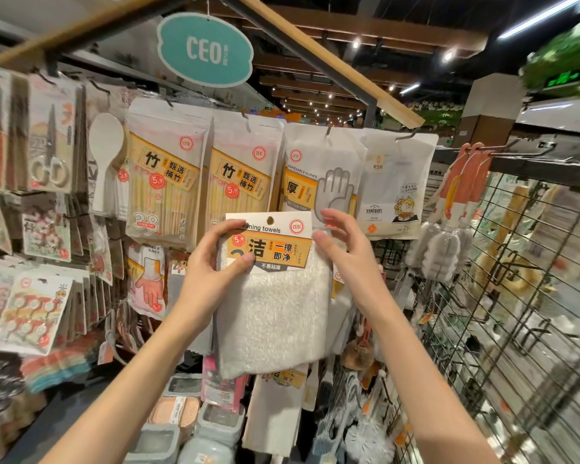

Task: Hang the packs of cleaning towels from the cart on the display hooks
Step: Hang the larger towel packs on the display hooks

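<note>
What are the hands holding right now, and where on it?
The left hand pinches the cleaning towels pack at its header card's left edge; the right hand touches the card's right edge.

towel pack (272, 306): pale grey-white nubbly cloth — white header card with an orange band, black characters and red round badges
hanging sign (205, 50): teal oval, white rim, white "CEO" letters
chopstick packs (168, 182): left of the sign's drop line, white pouches, orange label, pale yellow sticks
glove pack (318, 175): white, grey hand outline — orange label
grid rack (503, 296): far right of the sign, black wire
</note>
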Demonstrator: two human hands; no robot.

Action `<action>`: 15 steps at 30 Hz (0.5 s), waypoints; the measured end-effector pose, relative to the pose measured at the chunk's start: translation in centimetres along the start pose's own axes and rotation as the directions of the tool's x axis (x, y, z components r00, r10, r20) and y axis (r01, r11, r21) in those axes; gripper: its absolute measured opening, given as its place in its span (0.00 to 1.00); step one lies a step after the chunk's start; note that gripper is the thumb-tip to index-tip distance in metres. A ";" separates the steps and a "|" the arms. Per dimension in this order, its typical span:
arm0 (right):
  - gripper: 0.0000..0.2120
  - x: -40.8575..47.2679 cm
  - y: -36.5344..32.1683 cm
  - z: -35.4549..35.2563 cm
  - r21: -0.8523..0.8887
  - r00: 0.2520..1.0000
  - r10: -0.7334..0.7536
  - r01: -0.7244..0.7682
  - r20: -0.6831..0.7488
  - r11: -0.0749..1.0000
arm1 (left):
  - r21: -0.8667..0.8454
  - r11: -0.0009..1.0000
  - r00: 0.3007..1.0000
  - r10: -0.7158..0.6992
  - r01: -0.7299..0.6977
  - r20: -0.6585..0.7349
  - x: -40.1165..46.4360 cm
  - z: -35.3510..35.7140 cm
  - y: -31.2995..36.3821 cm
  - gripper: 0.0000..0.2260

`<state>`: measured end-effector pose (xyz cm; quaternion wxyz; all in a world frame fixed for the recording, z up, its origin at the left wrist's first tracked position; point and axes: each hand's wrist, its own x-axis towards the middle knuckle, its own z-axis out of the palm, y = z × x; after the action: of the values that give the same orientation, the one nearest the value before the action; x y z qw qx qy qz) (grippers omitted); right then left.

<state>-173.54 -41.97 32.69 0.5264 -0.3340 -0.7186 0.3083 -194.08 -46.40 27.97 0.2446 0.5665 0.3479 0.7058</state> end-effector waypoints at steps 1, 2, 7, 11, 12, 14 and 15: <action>0.20 -0.1 -0.4 0.3 -0.005 1.000 -0.009 0.009 0.024 1.000 | -0.006 1.000 1.000 -0.002 0.002 0.005 0.0 0.1 0.1 0.22; 0.21 -0.3 -0.6 0.5 -0.003 0.999 -0.017 0.017 0.040 1.000 | -0.011 1.000 1.000 -0.003 0.003 0.010 -0.1 0.3 0.2 0.22; 0.29 -0.5 -0.6 0.8 -0.036 0.997 -0.055 0.056 0.046 0.998 | -0.024 1.000 1.000 -0.002 0.002 0.009 -0.2 0.5 0.4 0.21; 0.29 -0.5 -0.2 1.2 -0.061 0.997 -0.071 0.071 0.009 0.996 | -0.045 0.999 1.000 -0.006 0.006 -0.005 -0.3 0.7 0.5 0.20; 0.29 -0.5 -0.1 1.2 -0.059 0.997 -0.074 0.074 0.003 0.995 | -0.037 0.999 1.000 -0.003 0.003 -0.004 -0.4 0.8 0.5 0.20; 0.29 -0.6 0.2 1.2 -0.061 0.997 -0.079 0.078 -0.004 0.995 | -0.024 1.000 1.000 -0.004 0.004 -0.003 -0.4 1.0 0.5 0.19; 0.29 -0.7 0.3 1.2 -0.058 0.997 -0.080 0.079 -0.010 0.995 | -0.019 1.000 1.000 -0.005 0.005 -0.003 -0.4 1.1 0.4 0.18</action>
<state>-174.50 -42.44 31.72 0.5330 -0.3220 -0.7366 0.2639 -192.87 -46.75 28.14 0.2511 0.5622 0.3429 0.7094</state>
